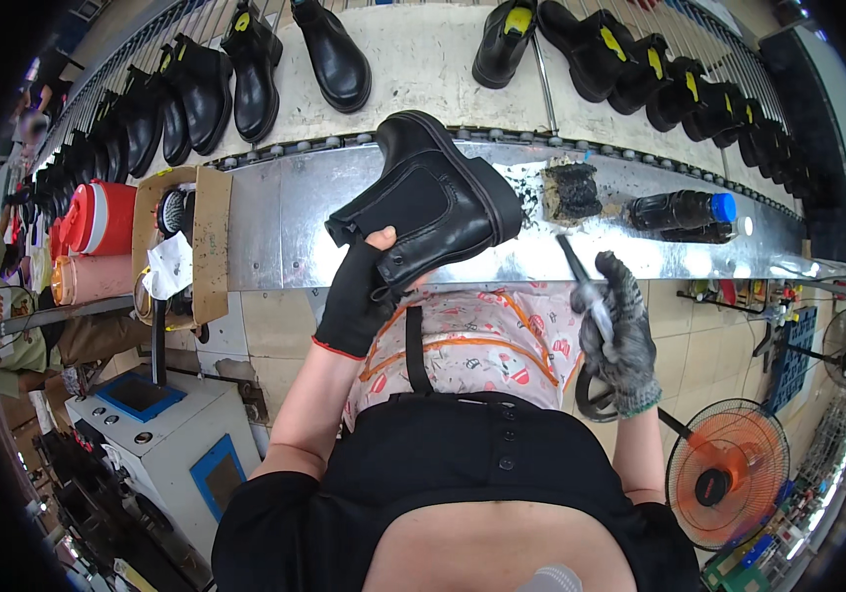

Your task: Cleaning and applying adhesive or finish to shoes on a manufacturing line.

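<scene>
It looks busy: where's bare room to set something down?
On the metal bench, between cardboard box and held boot. Also on the pale conveyor, between the two boot rows. A blackened block and bottle crowd the bench's right.

Black buttoned top [453,444]; left hand [356,296] black-gloved, red-edged; right hand [625,340] grey-gloved.

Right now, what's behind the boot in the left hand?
Behind the boot: metal ledge, dark chain and pale conveyor surface. Anything it covers there can't be seen.

A round, orange, wire-guarded fan [719,481] stands at the frame's lower right. At left, a red-and-white plastic jug [80,219] sits beside a brown cardboard box [213,229].
</scene>
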### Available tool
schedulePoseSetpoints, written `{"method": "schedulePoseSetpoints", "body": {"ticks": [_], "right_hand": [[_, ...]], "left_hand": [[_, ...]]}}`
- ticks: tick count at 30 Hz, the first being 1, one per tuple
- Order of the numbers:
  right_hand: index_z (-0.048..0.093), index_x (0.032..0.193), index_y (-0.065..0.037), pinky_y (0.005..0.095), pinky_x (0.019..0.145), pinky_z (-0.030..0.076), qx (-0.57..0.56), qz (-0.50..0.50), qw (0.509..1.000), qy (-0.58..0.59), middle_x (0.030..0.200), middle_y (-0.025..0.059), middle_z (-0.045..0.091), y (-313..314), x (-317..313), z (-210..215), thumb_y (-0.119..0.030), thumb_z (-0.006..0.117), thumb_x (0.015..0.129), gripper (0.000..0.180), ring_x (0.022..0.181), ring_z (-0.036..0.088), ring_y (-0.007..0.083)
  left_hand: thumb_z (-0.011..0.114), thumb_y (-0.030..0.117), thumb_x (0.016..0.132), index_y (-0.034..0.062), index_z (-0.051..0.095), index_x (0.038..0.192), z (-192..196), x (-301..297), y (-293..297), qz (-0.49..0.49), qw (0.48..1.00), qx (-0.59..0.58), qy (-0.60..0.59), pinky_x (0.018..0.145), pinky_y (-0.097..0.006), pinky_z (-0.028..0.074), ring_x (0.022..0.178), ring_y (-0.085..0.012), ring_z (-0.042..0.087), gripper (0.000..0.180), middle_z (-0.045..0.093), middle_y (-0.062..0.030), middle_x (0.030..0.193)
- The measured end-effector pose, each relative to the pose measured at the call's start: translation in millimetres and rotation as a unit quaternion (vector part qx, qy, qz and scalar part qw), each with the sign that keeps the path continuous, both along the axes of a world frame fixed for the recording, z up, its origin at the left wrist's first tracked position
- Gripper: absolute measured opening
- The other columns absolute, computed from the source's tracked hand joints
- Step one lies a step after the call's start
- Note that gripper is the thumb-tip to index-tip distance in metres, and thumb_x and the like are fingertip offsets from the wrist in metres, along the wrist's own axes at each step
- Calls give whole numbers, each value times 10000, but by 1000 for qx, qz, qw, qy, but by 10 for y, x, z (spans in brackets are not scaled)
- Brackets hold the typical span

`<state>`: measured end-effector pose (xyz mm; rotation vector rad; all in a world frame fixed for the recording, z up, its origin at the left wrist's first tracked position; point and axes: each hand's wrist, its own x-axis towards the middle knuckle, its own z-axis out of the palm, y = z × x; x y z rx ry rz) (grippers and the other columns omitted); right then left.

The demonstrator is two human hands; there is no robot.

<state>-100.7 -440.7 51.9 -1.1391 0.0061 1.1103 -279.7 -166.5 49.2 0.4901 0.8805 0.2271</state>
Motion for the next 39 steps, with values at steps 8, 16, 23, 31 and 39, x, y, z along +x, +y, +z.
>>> {"method": "schedulePoseSetpoints", "body": {"ticks": [8,16,23,31,39], "right_hand": [[421,1257,-107,251,437,411,-87,-104,988,-72,749,20,532,337,-178,-1485,-159,479,1005,265,530,494,96],[510,1006,-152,265,371,362,-98,-191,976,40,691,28,533,407,-250,-1757,-253,419,988,137,447,467,130],[525,1110,-157,258,381,375,53,-265,927,261,712,25,529,329,-221,-1864,-341,382,1005,255,451,450,117],[506,1212,-147,226,457,419,4,-218,958,187,756,13,522,244,-311,-1948,-335,386,1028,289,512,473,103],[456,1324,-93,248,567,486,124,-216,948,196,868,43,552,182,-377,-2079,-198,534,958,388,682,557,116]], "left_hand": [[669,182,840,41,561,1193,-480,868,1230,-117,967,225,28,573,-309,558,749,-189,679,394,669,-91,975],[704,448,739,4,504,1214,-986,2249,2245,-267,579,664,392,839,-396,522,979,-344,668,680,678,-197,1028],[741,367,735,96,421,1358,-910,2667,1756,-283,354,802,388,947,-531,428,1211,-390,514,751,499,-237,1326],[636,206,847,190,559,1256,-1046,3195,1564,-268,-49,962,-31,1022,-538,378,1302,-346,423,417,507,-142,1339],[585,163,850,165,673,1064,-1186,3719,1661,-400,23,907,-127,901,-459,459,1231,-328,501,232,536,-64,1355]]}}
